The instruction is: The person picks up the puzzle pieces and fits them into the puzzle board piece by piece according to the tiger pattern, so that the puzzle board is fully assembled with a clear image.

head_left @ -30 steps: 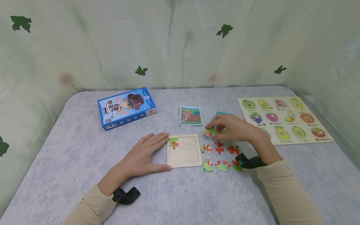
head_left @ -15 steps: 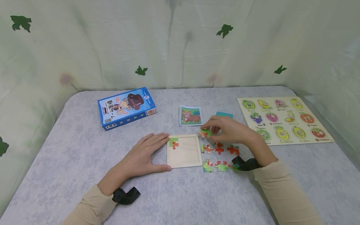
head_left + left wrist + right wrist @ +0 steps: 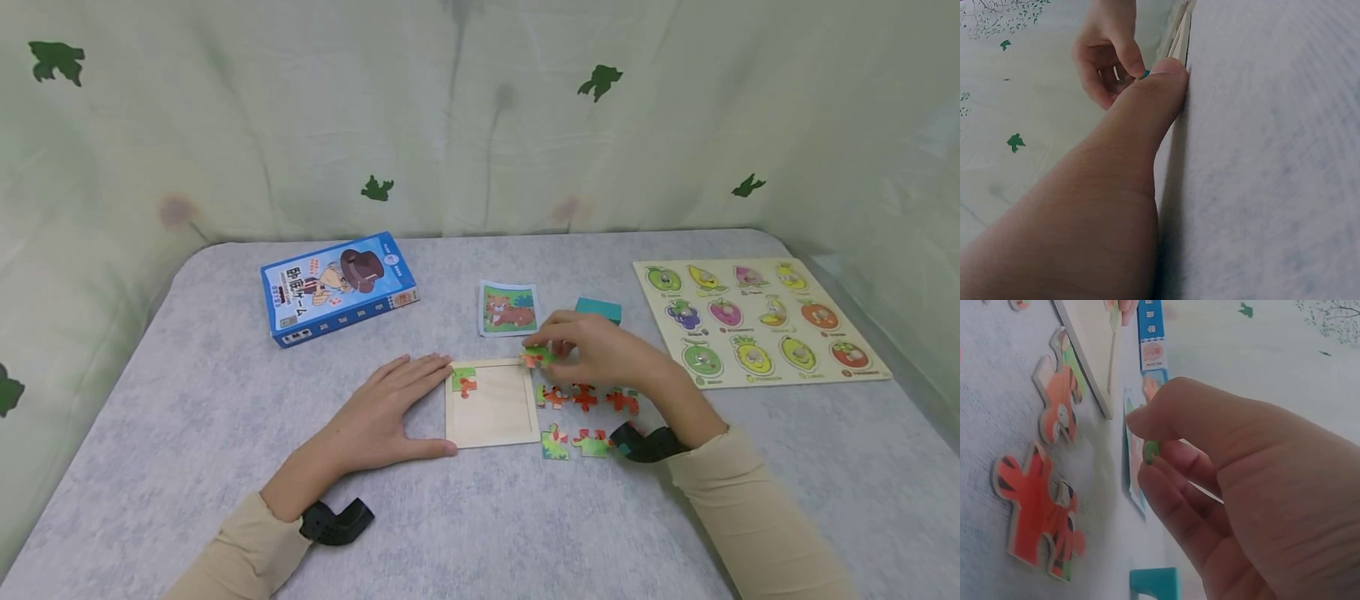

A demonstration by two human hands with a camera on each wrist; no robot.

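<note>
A green and orange jigsaw piece is pinched between the thumb and fingers of my right hand, held over the top right corner of the wooden puzzle tray. In the right wrist view only a green edge of that puzzle piece shows between the fingertips. My left hand lies spread with straight fingers against the tray's left side. One jigsaw piece sits in the tray's top left corner. Right of the tray lie several loose pieces in two rows, some partly covered by the right wrist's camera.
Behind the tray lies a bear picture card, with a teal block-like object to its right. A blue game box stands back left. At the right is a fruit puzzle board. A pale curtain borders the table's back.
My right hand has moved left with the jigsaw piece, from above the loose pieces to the tray's top right corner. The teal object is now uncovered. My left hand has stayed still.
</note>
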